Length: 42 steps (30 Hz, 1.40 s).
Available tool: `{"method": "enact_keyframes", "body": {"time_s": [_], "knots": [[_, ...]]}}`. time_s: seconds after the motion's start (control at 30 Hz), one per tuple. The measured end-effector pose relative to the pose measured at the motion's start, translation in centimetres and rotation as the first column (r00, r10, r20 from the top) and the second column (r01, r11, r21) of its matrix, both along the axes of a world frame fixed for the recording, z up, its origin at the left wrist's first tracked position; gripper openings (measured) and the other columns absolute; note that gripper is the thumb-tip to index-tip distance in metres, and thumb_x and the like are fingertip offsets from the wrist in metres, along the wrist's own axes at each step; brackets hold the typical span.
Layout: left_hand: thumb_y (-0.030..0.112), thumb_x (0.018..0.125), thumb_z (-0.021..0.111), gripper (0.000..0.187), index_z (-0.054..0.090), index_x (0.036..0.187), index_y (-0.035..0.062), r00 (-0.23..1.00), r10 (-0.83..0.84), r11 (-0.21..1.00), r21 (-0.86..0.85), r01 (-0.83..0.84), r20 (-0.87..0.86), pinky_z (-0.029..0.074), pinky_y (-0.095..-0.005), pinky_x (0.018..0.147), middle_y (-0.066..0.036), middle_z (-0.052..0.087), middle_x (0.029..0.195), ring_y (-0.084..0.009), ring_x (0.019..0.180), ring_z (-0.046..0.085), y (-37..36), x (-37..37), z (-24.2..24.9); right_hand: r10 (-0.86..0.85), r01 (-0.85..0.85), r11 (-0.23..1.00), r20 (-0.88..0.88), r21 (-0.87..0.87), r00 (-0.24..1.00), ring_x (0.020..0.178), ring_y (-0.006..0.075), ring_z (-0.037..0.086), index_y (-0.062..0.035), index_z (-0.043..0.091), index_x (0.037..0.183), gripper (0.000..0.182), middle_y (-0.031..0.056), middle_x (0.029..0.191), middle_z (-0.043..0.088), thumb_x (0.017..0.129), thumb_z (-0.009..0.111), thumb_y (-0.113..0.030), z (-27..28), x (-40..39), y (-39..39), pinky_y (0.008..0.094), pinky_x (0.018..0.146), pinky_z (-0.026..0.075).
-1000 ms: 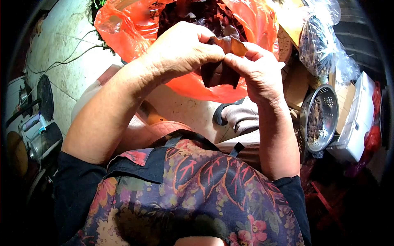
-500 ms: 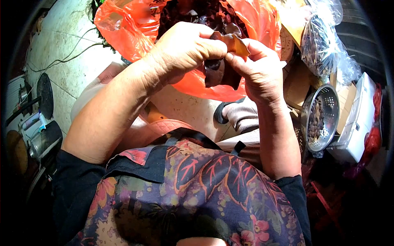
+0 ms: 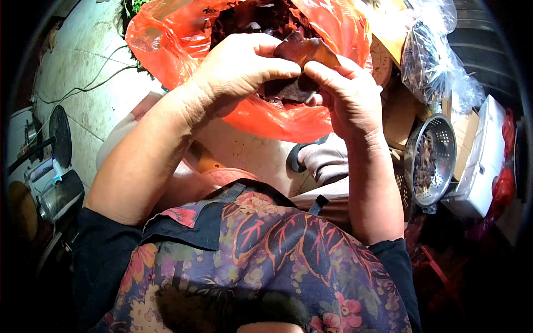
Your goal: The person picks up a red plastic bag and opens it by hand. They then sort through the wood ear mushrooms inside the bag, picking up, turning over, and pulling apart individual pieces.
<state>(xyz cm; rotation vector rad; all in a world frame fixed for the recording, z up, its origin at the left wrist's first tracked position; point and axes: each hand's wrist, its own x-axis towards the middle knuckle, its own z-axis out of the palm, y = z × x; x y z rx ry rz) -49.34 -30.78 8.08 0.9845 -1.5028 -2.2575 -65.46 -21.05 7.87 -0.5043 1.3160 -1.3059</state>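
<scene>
While both forearms reach up over the lap, the left hand (image 3: 239,66) pinches one edge of a dark brown leathery piece (image 3: 308,51) between thumb and curled fingers. Right hand (image 3: 355,91) closed on it too, thumb on the near face, fingers partly behind. Thumb tips close together at the middle of the piece; upper part stands up, glossy reddish brown, and a darker part hangs below the thumbs. Piece is held over the near side of the open red plastic bag (image 3: 277,122), inside the bag's outline as seen from above. Bag mouth wide open, dark crumpled pieces (image 3: 239,25) heaped in it; what exactly they are, can't tell.

Right side of the floor (image 3: 83,83): metal colander (image 3: 449,147), tilted, dark dry bits (image 3: 425,164) inside; white box (image 3: 484,161) just beside it; clear plastic bag (image 3: 430,55) farther up. Left edge of the floor: dark round pan (image 3: 60,136), metal pot (image 3: 58,201) near it, thin cable (image 3: 83,89) running across the tiles. Floral apron (image 3: 266,250) covers the torso.
</scene>
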Motion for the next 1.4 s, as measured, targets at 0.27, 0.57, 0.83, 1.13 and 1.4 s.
{"method": "enact_keyframes", "body": {"time_s": [0.27,0.57,0.83,1.13,1.4], "knots": [[0.011,0.084,0.065,0.022,0.062,0.103,-0.0009,0.985,0.163,0.98,0.129,-0.154,-0.061,0.052,-0.0265,0.072,-0.006,0.065,0.09,-0.0144,0.079,0.063,0.6,-0.3,-1.3,-0.01,0.01,1.0,-0.043,0.014,0.999,0.068,0.0088,0.06,0.0001,0.067,0.098,0.025,0.0044,0.082,0.066,0.078,0.073,-0.014,0.0,-0.3,-0.1,0.0218,0.056,0.049],[0.015,0.087,0.063,0.018,0.061,0.097,0.0008,0.974,0.223,0.972,0.078,-0.22,-0.032,0.053,-0.0281,0.068,-0.008,0.065,0.086,-0.0163,0.072,0.064,-0.6,0.6,-1.3,-0.122,0.121,0.993,-0.044,-0.009,0.992,0.057,0.0067,0.052,0.0018,0.066,0.097,0.02,0.0025,0.077,0.064,0.08,0.069,-0.01,-0.3,-2.0,0.2,0.0187,0.049,0.039],[0.02,0.085,0.065,0.03,0.059,0.111,0.0055,0.988,0.152,0.978,0.14,-0.156,0.04,0.05,-0.0267,0.065,-0.005,0.065,0.087,-0.0137,0.073,0.063,-0.5,-0.1,0.2,0.027,-0.026,0.993,-0.004,0.117,1.0,0.065,0.0081,0.057,0.0003,0.066,0.098,0.023,0.0029,0.08,0.064,0.079,0.071,-0.013,0.8,-1.0,0.4,0.0199,0.054,0.046],[0.017,0.084,0.067,0.019,0.064,0.096,0.003,0.986,0.078,0.996,-0.064,-0.07,0.144,0.045,-0.0202,0.055,0.0,0.061,0.072,-0.0072,0.056,0.054,-0.8,-0.1,-0.8,0.109,-0.088,0.985,-0.148,0.146,0.983,0.059,0.0049,0.051,-0.002,0.068,0.092,0.023,-0.0011,0.072,0.062,0.077,0.073,-0.018,-0.5,-2.0,0.6,0.0183,0.051,0.037],[0.007,0.082,0.06,0.036,0.056,0.118,0.0033,0.992,0.021,0.935,-0.354,0.026,0.127,0.048,-0.0256,0.083,-0.004,0.061,0.105,-0.0109,0.095,0.057,-1.3,0.2,-2.7,0.134,-0.071,0.985,-0.451,0.154,0.882,0.064,0.0102,0.061,0.0018,0.067,0.095,0.023,0.0061,0.078,0.068,0.078,0.066,-0.014,0.2,-3.5,1.0,0.0232,0.062,0.049]]}}
